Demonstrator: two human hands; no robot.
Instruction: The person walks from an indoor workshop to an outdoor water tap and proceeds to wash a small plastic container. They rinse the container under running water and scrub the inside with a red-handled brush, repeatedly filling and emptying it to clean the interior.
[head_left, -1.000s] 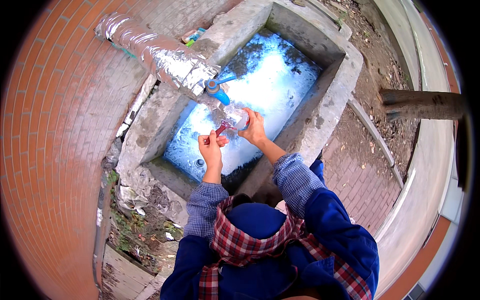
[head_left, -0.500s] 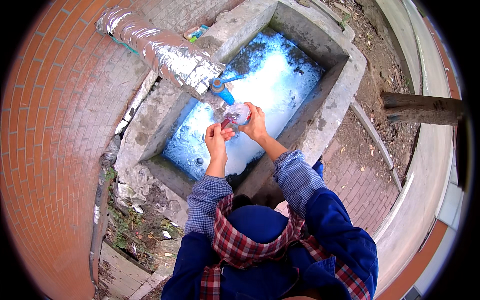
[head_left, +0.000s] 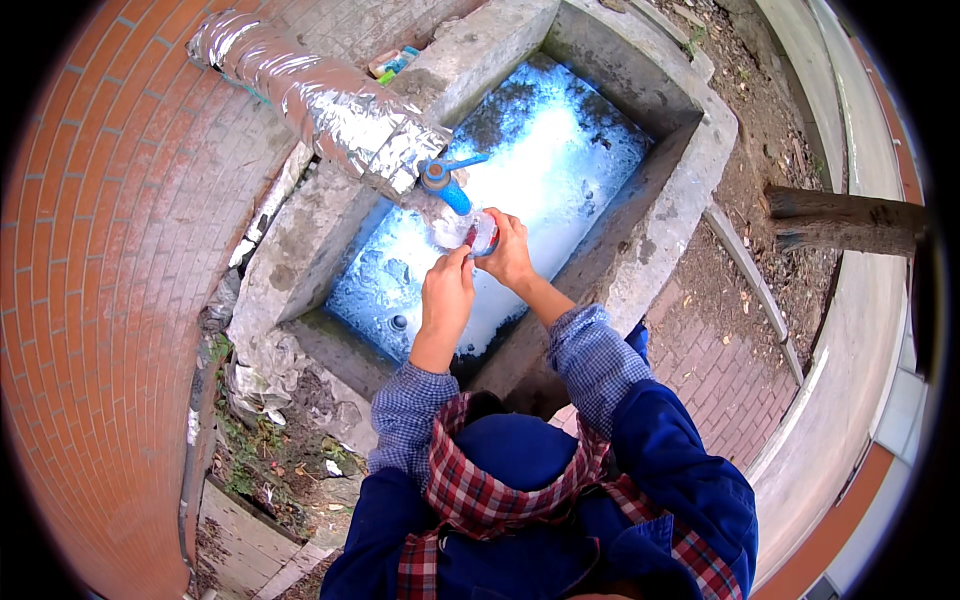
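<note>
Both hands are up over the concrete trough [head_left: 690, 150], w/ a small clear plastic bottle [head_left: 462, 230] between them, right under the blue tap [head_left: 447, 185] that sticks out of the foil-wrapped pipe [head_left: 330, 100]. Right hand [head_left: 512, 250] is wrapped round the bottle's body, fingers closed on it. Left hand [head_left: 447, 297] sits just below/beside, thumb & fingertips pinching at the bottle's reddish end, prob. the cap, tho too small to be sure. Vs. a sec ago: the bottle and hands have come a bit closer to the body and lower rel. to the tap, and the left hand has moved from beside the bottle to pinching at its end. Judging by that, work looks to be at the cap-turning stage rather than holding under the spout; no water stream visible from the tap. Trough floor is wet, pale blue-white, w/ a drain hole [head_left: 399, 322] near the front. Brick wall [head_left: 110, 250] to the left, checked cuffs & blue jacket sleeves at the bottom.
</note>
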